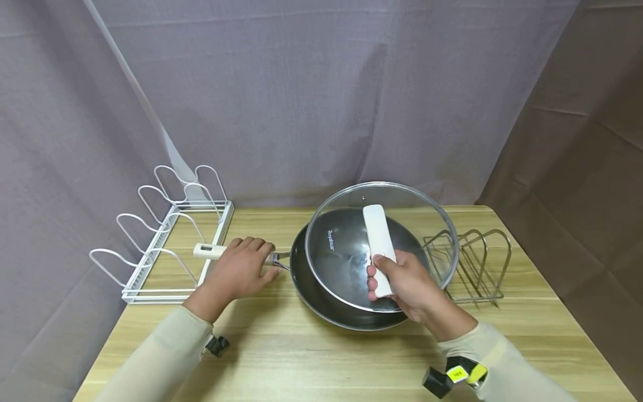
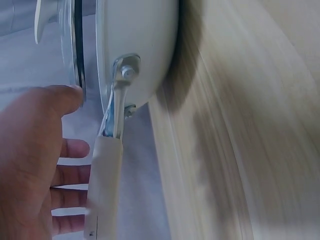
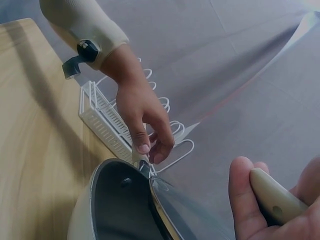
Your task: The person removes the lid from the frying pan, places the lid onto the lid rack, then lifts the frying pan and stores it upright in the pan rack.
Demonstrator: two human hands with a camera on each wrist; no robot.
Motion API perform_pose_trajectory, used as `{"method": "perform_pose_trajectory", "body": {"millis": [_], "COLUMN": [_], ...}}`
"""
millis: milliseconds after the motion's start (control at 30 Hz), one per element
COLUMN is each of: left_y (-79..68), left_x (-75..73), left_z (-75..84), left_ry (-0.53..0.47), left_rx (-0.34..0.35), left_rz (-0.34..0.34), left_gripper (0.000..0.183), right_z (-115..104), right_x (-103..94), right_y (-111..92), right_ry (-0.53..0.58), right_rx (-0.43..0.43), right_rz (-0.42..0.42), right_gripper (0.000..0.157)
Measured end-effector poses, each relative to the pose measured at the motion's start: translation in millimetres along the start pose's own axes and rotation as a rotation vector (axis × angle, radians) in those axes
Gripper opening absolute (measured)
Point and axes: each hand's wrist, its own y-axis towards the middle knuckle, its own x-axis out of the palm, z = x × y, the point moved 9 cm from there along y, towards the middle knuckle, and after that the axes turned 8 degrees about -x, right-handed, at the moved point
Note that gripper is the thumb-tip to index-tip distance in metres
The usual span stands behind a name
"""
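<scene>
My right hand [image 1: 409, 282] grips the long white handle [image 1: 378, 240] of a round glass lid [image 1: 346, 273]. The lid is raised and offset over a dark-lined frying pan [image 1: 321, 304], whose pale outside [image 2: 145, 45] shows in the left wrist view. A gap separates lid and pan rim there. My left hand [image 1: 243, 268] is over the pan's cream handle [image 1: 208, 251], which points left. In the left wrist view, that hand's fingers [image 2: 70, 199] reach toward the handle without wrapping it; whether they touch it I cannot tell.
On the left of the wooden table [image 1: 311, 363] stands a white wire rack [image 1: 163, 240] with several loops; the pan handle's end reaches it. A smaller metal rack [image 1: 477, 268] stands at the right, partly behind the lid. Grey cloth [image 1: 281, 100] hangs behind the table.
</scene>
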Motion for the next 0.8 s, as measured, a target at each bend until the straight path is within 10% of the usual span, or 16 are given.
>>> {"method": "perform_pose_trajectory", "body": {"millis": [800], "left_y": [0.1], "left_x": [-3.8], "left_z": [20.9], "left_ry": [-0.086], "left_rx": [0.057], "left_rz": [0.019], "left_gripper": [0.062], "right_z": [-9.1], "right_x": [-11.2], "right_y": [-1.5], "right_ry": [-0.110], "right_rx": [-0.028], "right_rz": [0.031], "right_gripper": [0.025]}}
